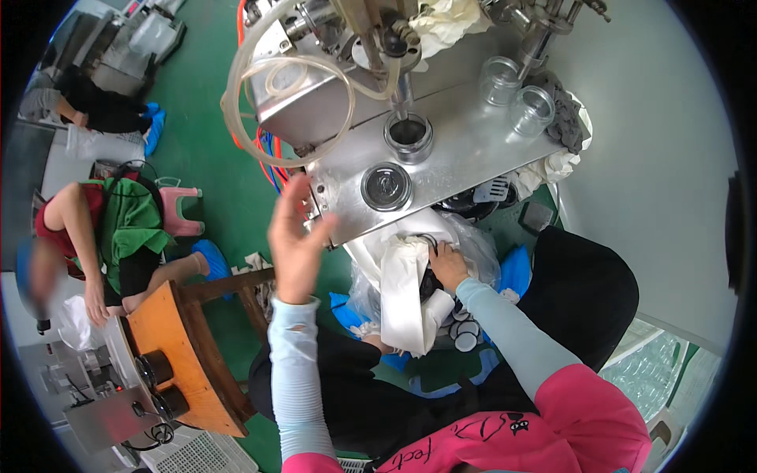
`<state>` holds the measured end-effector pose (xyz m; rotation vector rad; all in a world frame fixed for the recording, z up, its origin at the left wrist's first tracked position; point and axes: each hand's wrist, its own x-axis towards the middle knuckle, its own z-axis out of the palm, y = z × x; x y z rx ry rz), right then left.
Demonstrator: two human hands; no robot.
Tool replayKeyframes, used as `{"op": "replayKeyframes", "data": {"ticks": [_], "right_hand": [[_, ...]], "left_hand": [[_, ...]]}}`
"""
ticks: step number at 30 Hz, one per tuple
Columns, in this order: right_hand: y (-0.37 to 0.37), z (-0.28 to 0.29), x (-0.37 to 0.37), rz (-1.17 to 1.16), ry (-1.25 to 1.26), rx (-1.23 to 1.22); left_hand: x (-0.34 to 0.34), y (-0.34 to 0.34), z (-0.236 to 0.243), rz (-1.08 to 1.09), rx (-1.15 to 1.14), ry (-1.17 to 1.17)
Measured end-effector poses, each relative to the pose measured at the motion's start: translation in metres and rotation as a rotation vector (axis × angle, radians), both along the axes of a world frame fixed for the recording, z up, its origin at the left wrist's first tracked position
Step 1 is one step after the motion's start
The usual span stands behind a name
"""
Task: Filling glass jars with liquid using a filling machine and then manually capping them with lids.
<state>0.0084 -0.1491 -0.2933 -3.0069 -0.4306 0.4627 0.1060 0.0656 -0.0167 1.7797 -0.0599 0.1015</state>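
My left hand (296, 244) is raised beside the left end of the steel worktop (465, 162), open, fingers apart and holding nothing. My right hand (449, 266) reaches into a white-lined plastic bag (406, 288) between my knees. Its fingers curl down at dark, black-rimmed things inside, and what they grip is partly hidden. On the worktop, a glass jar (408, 140) with dark contents stands under the filling nozzle (402, 96). Nearer to me is a second round jar (386, 188), dark and shiny on top.
Two clear glass jars (532, 110) stand at the worktop's right, beside a grey cloth (564, 114). Clear tubing (229, 102) loops at the left. A wooden chair (193, 347) stands left of me. Another person (118, 229) sits beyond it, near a pink stool (181, 211).
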Motion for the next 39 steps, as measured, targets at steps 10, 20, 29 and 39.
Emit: {"op": "replayKeyframes", "data": {"ticks": [10,20,29,39], "right_hand": [[-0.044,0.095,0.025,-0.585,0.469,1.184],[-0.019,0.297,0.061,0.225,-0.12,1.168],[-0.011,0.364,0.028,0.786,0.132,1.186],[0.001,0.388,-0.013,0.695,-0.001,1.159]], "left_hand": [[0.015,-0.074,-0.07,0.023,0.106,-0.038],[-0.056,-0.081,-0.023,0.054,0.1,-0.171],[-0.126,-0.053,0.046,-0.349,-0.307,0.122],[-0.163,-0.037,0.073,-0.455,-0.474,0.292]]}}
